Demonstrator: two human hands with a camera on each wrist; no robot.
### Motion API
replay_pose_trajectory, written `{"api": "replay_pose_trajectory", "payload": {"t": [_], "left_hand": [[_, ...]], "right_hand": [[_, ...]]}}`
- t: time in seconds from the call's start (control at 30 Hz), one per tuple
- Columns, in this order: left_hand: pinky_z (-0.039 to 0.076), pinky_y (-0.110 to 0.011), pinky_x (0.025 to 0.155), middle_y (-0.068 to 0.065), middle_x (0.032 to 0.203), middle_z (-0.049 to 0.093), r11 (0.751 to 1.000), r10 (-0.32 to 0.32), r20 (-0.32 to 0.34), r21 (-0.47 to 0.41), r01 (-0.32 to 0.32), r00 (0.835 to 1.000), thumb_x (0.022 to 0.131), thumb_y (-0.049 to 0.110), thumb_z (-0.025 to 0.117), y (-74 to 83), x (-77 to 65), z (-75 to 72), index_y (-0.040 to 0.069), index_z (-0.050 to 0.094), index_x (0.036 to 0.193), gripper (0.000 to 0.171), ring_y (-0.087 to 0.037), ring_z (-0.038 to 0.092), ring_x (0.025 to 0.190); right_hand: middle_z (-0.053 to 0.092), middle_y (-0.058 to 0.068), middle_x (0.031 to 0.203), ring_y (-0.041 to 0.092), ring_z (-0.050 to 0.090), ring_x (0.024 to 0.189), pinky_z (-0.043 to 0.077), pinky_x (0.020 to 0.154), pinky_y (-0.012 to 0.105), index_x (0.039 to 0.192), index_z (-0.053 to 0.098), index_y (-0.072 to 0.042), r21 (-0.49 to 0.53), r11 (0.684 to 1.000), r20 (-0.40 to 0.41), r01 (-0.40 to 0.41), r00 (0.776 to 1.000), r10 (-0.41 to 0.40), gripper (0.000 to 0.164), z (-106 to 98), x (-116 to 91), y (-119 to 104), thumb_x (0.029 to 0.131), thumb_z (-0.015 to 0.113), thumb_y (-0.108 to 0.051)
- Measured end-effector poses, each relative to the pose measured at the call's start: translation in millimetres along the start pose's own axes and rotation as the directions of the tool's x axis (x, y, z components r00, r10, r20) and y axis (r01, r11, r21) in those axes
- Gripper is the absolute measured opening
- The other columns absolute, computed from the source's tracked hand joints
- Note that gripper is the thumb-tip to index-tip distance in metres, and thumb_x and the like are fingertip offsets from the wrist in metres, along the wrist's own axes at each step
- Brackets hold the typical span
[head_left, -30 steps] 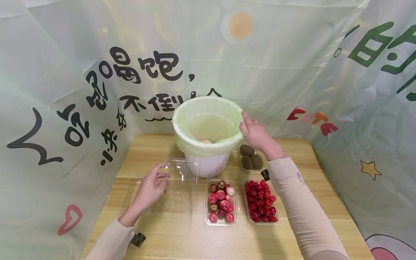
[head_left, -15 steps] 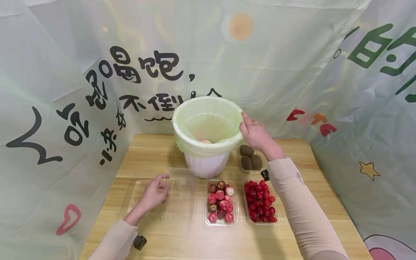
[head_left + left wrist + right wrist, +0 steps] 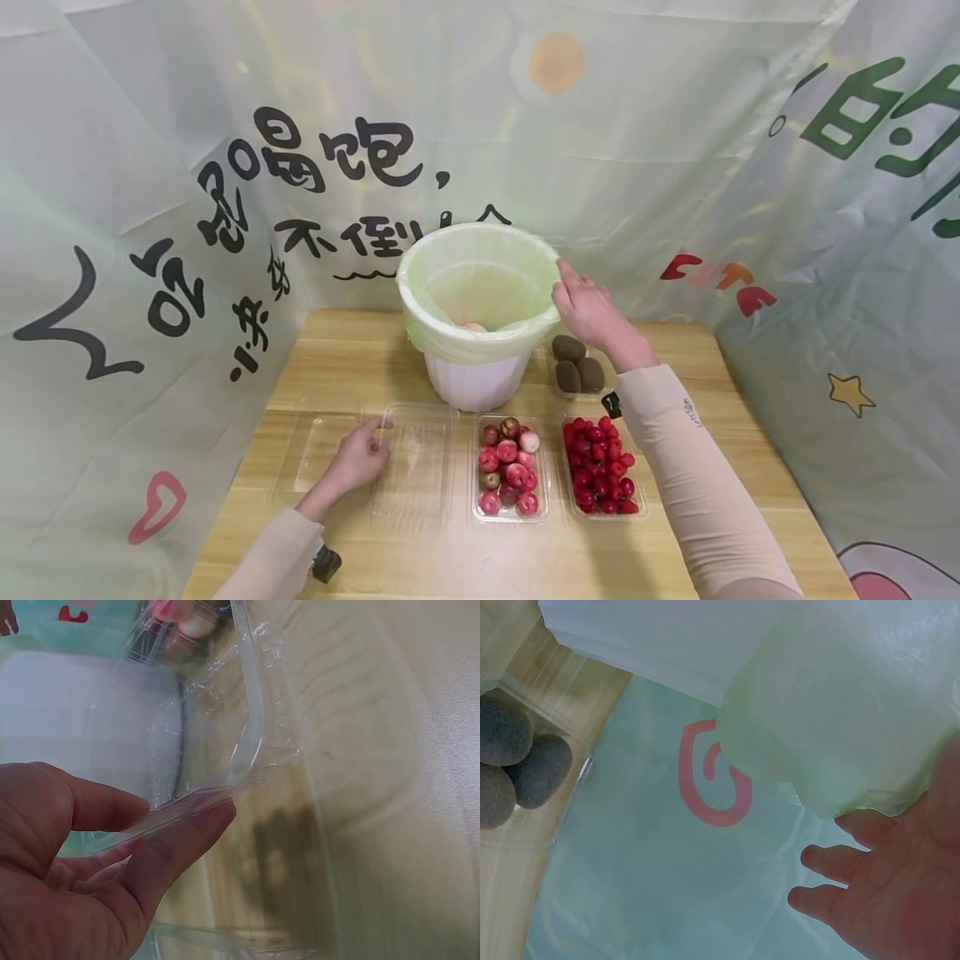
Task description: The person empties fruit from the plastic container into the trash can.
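My left hand (image 3: 354, 458) pinches the rim of a clear plastic container (image 3: 251, 727) between thumb and fingers. This bare container stands low at the table, left of a clear box of small red-and-green fruit (image 3: 510, 467). At the white trash can (image 3: 480, 383), lined with a pale green bag (image 3: 802, 742), my right hand (image 3: 596, 312) holds the right side of the rim. Its other fingers (image 3: 829, 862) stick out loosely beneath the bag's edge. A pinkish round thing (image 3: 474, 327) lies inside the can, mostly hidden by the rim.
Another clear container (image 3: 318, 450) lies at the left, partly behind my left hand. A box of red berry-like fruit (image 3: 602, 467) stands right of the small fruit. Kiwis (image 3: 577, 364) sit in a container behind it. Printed cloth (image 3: 637, 167) encloses the wooden table (image 3: 517, 567).
My left hand has lowered the clear container toward the table, its near edge coming forward. The right hand has stayed at the trash can's rim.
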State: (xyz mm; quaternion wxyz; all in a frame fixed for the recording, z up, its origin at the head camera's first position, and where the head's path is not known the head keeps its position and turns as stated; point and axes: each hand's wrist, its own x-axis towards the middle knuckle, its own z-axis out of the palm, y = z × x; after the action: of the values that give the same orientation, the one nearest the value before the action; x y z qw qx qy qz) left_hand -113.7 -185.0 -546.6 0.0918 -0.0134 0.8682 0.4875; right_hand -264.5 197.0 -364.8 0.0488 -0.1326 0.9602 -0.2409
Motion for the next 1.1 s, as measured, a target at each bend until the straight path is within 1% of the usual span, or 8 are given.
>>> {"api": "replay_pose_trajectory", "payload": {"t": [0.1, 0.2, 0.33, 0.43, 0.53, 0.77, 1.0, 1.1], "left_hand": [[0.037, -0.018, 0.044, 0.001, 0.060, 0.052, 1.000, -0.010, 0.014, 0.012, 0.010, 1.000, 0.095, -0.006, 0.059, -2.3, 0.0, 1.9, -0.006, 0.057, 0.140, 0.045, -0.009, 0.046, 0.048], [0.038, -0.018, 0.044, 0.002, 0.061, 0.050, 1.000, -0.026, 0.026, 0.012, 0.025, 0.999, 0.094, -0.006, 0.059, -3.6, -0.5, 3.6, -0.007, 0.055, 0.142, 0.047, -0.009, 0.045, 0.049], [0.043, -0.020, 0.046, -0.007, 0.067, 0.060, 0.999, -0.048, 0.032, 0.009, 0.048, 0.998, 0.094, -0.005, 0.060, -6.5, -0.4, 6.5, -0.008, 0.053, 0.144, 0.050, -0.012, 0.051, 0.051], [0.047, -0.022, 0.046, -0.013, 0.072, 0.066, 0.998, -0.063, 0.046, -0.005, 0.064, 0.997, 0.095, -0.005, 0.059, -9.0, -0.5, 8.7, -0.011, 0.048, 0.148, 0.054, -0.015, 0.057, 0.051], [0.051, -0.024, 0.047, -0.015, 0.073, 0.067, 0.997, -0.069, 0.060, -0.015, 0.070, 0.996, 0.097, -0.006, 0.058, -10.0, -1.2, 10.1, -0.015, 0.040, 0.152, 0.058, -0.018, 0.061, 0.052], [0.043, -0.019, 0.045, -0.004, 0.059, 0.057, 0.996, -0.085, 0.058, 0.037, 0.083, 0.995, 0.098, -0.003, 0.060, -11.6, 0.3, 12.1, -0.019, 0.035, 0.152, 0.061, -0.015, 0.056, 0.047], [0.037, -0.019, 0.044, 0.004, 0.055, 0.045, 0.994, -0.072, 0.033, 0.090, 0.068, 0.997, 0.100, 0.002, 0.062, -15.3, 1.4, 11.6, -0.022, 0.038, 0.149, 0.060, -0.008, 0.043, 0.045], [0.034, -0.018, 0.043, 0.006, 0.053, 0.043, 0.994, -0.059, 0.030, 0.094, 0.056, 0.998, 0.100, 0.003, 0.063, -17.4, 2.1, 11.8, -0.023, 0.039, 0.148, 0.060, -0.007, 0.041, 0.044]], "right_hand": [[0.012, 0.012, 0.178, 0.046, 0.010, 0.163, 0.004, 0.131, 0.065, 0.171, 0.001, -0.017, 0.003, 1.000, -0.003, 0.002, 1.000, -0.002, 0.067, 0, 0, 0, 0.112, 0.015, -0.046], [0.012, 0.012, 0.178, 0.046, 0.010, 0.163, 0.005, 0.131, 0.065, 0.171, 0.001, -0.017, 0.005, 1.000, -0.005, 0.002, 1.000, -0.002, 0.067, 0, 0, 1, 0.112, 0.015, -0.046], [0.013, 0.013, 0.178, 0.047, 0.010, 0.163, 0.005, 0.131, 0.065, 0.171, 0.001, -0.017, 0.003, 1.000, -0.006, 0.001, 1.000, -0.001, 0.067, 0, 1, 1, 0.112, 0.015, -0.046], [0.013, 0.013, 0.177, 0.047, 0.011, 0.162, 0.005, 0.131, 0.065, 0.171, 0.001, -0.017, 0.000, 1.000, -0.007, 0.001, 1.000, -0.001, 0.067, 1, 1, 1, 0.112, 0.015, -0.046], [0.014, 0.014, 0.177, 0.048, 0.012, 0.162, 0.006, 0.131, 0.066, 0.171, 0.002, -0.017, -0.002, 1.000, -0.012, 0.003, 1.000, -0.003, 0.067, 1, 1, 1, 0.112, 0.015, -0.046], [0.014, 0.014, 0.177, 0.047, 0.012, 0.162, 0.006, 0.131, 0.065, 0.171, 0.001, -0.017, 0.002, 1.000, -0.011, 0.004, 1.000, -0.004, 0.067, 2, 1, 1, 0.112, 0.014, -0.046], [0.012, 0.014, 0.177, 0.048, 0.011, 0.162, 0.005, 0.131, 0.065, 0.171, 0.001, -0.017, 0.012, 1.000, -0.003, 0.003, 1.000, -0.003, 0.067, 1, 1, 0, 0.112, 0.014, -0.046], [0.012, 0.014, 0.177, 0.048, 0.011, 0.162, 0.005, 0.131, 0.065, 0.171, 0.001, -0.017, 0.014, 1.000, -0.001, 0.000, 1.000, 0.000, 0.068, 1, 1, 0, 0.112, 0.014, -0.046]]}}
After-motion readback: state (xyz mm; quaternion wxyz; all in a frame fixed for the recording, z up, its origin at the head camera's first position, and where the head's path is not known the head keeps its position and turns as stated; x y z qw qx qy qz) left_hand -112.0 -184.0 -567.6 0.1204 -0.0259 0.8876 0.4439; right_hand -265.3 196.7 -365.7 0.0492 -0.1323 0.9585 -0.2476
